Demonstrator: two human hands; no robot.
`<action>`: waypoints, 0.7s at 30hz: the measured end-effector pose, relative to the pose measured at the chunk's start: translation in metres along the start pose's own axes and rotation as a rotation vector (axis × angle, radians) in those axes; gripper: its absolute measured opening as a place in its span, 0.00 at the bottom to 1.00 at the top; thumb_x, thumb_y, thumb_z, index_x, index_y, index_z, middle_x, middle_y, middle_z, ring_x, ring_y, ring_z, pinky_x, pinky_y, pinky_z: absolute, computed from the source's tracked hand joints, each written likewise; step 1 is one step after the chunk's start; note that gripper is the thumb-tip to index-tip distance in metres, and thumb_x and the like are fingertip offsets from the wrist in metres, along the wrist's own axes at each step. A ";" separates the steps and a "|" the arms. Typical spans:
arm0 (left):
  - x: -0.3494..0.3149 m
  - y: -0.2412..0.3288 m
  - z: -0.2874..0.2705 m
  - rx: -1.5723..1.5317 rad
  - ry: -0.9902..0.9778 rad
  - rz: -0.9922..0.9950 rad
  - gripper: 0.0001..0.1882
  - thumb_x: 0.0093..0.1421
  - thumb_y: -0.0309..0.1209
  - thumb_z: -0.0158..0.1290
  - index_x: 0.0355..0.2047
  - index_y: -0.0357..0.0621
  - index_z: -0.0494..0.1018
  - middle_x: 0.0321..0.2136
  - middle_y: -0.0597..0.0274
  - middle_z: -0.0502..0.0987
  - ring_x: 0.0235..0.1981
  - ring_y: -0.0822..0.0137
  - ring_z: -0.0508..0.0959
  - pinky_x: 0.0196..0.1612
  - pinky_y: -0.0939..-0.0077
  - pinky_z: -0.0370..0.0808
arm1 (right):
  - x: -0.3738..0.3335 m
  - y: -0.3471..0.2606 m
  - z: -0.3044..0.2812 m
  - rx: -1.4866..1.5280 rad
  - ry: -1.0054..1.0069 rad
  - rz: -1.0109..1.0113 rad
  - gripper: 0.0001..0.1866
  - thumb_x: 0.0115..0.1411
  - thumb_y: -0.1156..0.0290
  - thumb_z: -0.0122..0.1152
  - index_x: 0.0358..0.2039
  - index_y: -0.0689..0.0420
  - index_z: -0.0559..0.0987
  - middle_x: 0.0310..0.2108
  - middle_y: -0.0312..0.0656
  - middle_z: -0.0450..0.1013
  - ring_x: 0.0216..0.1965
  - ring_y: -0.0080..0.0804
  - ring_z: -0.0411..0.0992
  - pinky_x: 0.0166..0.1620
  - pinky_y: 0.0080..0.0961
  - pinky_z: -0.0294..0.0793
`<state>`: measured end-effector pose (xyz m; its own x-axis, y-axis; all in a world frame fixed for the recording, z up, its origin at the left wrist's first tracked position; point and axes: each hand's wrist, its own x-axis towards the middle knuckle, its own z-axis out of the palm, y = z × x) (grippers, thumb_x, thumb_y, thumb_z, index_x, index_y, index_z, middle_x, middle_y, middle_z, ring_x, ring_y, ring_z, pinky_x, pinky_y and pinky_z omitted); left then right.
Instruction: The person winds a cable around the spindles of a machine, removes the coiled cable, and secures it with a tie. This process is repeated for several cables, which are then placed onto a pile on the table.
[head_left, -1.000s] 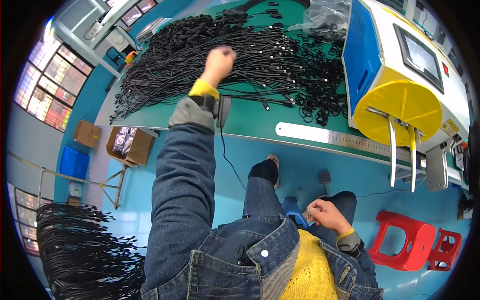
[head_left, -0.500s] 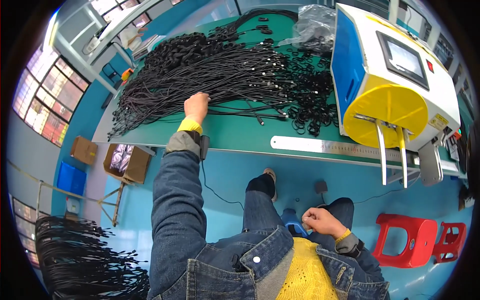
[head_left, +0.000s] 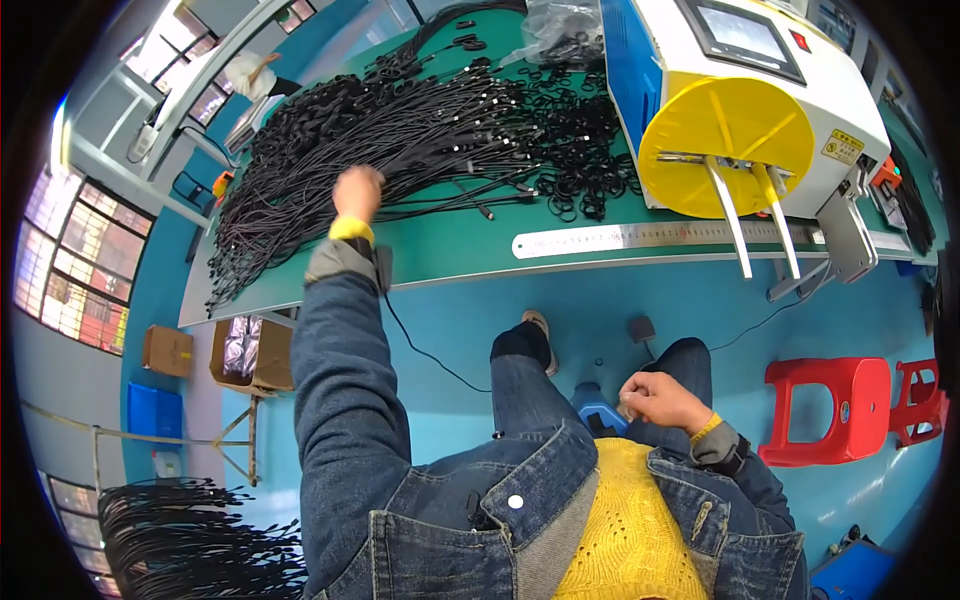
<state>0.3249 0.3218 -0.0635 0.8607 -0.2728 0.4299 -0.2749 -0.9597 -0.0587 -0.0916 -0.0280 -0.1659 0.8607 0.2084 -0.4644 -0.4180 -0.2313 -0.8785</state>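
My left hand (head_left: 358, 192), arm stretched out, is at the near edge of a large heap of black cables (head_left: 330, 160) with metal-tipped plugs on the green-topped table. Its fingers look curled, slightly smeared by motion; whatever they hold is hidden among the cables. Low over my lap, my right hand (head_left: 665, 402) has its fingers drawn together in a pinch, and I cannot make out anything between them. Small black loops (head_left: 575, 150) lie scattered at the right end of the heap. Beyond them stands a white and blue machine (head_left: 860, 100) with a yellow disc (head_left: 728, 130) and two metal prongs.
A steel ruler (head_left: 620, 238) lies along the table's front edge. Red stools (head_left: 845, 410) stand at the right. On the left are an open carton (head_left: 270, 360), a blue bin (head_left: 155, 412) and hanging black cables (head_left: 190, 545). A pedal (head_left: 641, 327) rests on the floor.
The view has shifted, so the table and machine sit higher and further left. My left hand remains by the near side of the cable heap; my right hand stays low over my lap.
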 end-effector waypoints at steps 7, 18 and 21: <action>0.041 0.004 -0.078 -0.147 0.390 -0.076 0.12 0.53 0.40 0.48 0.26 0.51 0.78 0.27 0.54 0.77 0.30 0.54 0.77 0.36 0.62 0.73 | 0.008 -0.004 0.004 -0.024 -0.050 0.009 0.09 0.57 0.68 0.50 0.30 0.61 0.73 0.20 0.34 0.70 0.20 0.17 0.67 0.23 0.16 0.67; -0.093 0.063 -0.130 -0.966 0.643 -0.024 0.05 0.53 0.26 0.52 0.30 0.38 0.73 0.20 0.62 0.75 0.22 0.73 0.73 0.27 0.82 0.68 | -0.001 0.008 0.009 0.008 0.130 -0.131 0.14 0.52 0.71 0.56 0.40 0.62 0.70 0.22 0.35 0.70 0.22 0.19 0.66 0.26 0.17 0.67; -0.174 0.076 -0.158 -0.885 0.550 0.122 0.02 0.54 0.20 0.49 0.30 0.36 0.71 0.23 0.62 0.72 0.22 0.75 0.69 0.27 0.84 0.67 | -0.007 -0.027 0.010 -0.210 0.538 -0.524 0.38 0.43 0.71 0.65 0.55 0.60 0.59 0.38 0.43 0.70 0.30 0.26 0.68 0.32 0.21 0.70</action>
<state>0.0864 0.3071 -0.0005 0.5533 -0.0832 0.8288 -0.7530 -0.4754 0.4549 -0.0892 -0.0138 -0.1400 0.9756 -0.1372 0.1712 0.1000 -0.4164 -0.9037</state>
